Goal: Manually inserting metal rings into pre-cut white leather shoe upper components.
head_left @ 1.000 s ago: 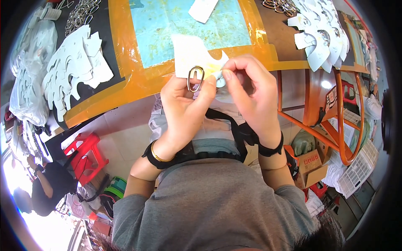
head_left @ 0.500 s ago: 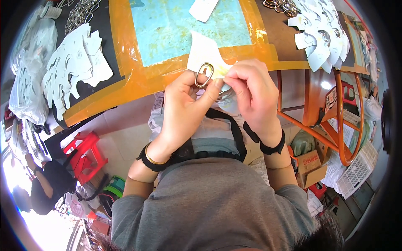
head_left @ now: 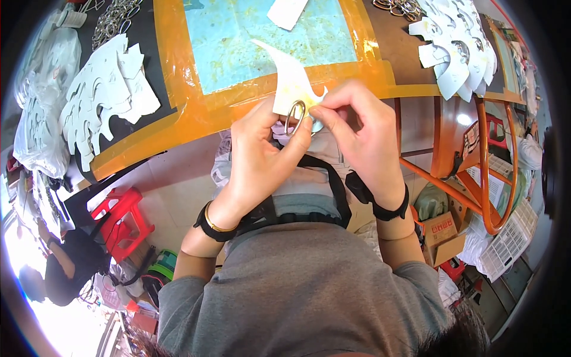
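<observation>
My left hand (head_left: 254, 159) is closed, with thumb and fingers pinching an oval metal ring (head_left: 303, 109) at the table's near edge. A white curved cut piece (head_left: 291, 76) with a long pointed tip rises behind the ring, yellowish at its lower end. My right hand (head_left: 367, 138) pinches that lower end between thumb and index finger, close beside the ring. How the piece passes around or behind the ring is hidden by my fingers. Both hands are above my lap, just in front of the table edge.
A blue-green mat (head_left: 238, 50) framed in orange tape covers the table middle, with a white piece (head_left: 286, 13) on it. Stacks of white cut pieces lie left (head_left: 98, 98) and right (head_left: 455, 56), with metal rings (head_left: 119, 21) behind. A person (head_left: 68, 262) is at lower left, near a red stool (head_left: 122, 223).
The white piece has turned so its pointed tip now leans up and left, and its hooked lower edge shows. The ring has tilted and shifted slightly right and down. Both hands stay close together.
</observation>
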Motion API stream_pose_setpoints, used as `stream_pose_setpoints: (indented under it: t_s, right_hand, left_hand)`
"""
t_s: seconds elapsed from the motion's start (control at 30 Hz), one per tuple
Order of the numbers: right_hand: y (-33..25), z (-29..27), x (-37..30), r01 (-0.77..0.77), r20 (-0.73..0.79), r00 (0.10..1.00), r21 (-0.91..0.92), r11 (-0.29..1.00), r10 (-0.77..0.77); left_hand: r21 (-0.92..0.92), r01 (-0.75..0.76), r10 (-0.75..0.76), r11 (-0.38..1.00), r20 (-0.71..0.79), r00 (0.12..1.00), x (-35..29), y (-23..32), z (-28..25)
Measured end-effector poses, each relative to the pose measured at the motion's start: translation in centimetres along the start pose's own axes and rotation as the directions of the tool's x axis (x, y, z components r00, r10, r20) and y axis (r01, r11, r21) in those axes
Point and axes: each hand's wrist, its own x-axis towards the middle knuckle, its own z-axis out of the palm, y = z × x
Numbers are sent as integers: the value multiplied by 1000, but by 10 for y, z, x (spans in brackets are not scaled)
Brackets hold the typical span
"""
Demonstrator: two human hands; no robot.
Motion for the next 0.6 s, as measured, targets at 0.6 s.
stream_pose_setpoints:
  t_s: [0.6]
  right_hand:
    - [-8,-4,0,22,-210,977,231,973,27]
  left_hand:
    - [-568,224,-320,792,-73,945,6,22,2]
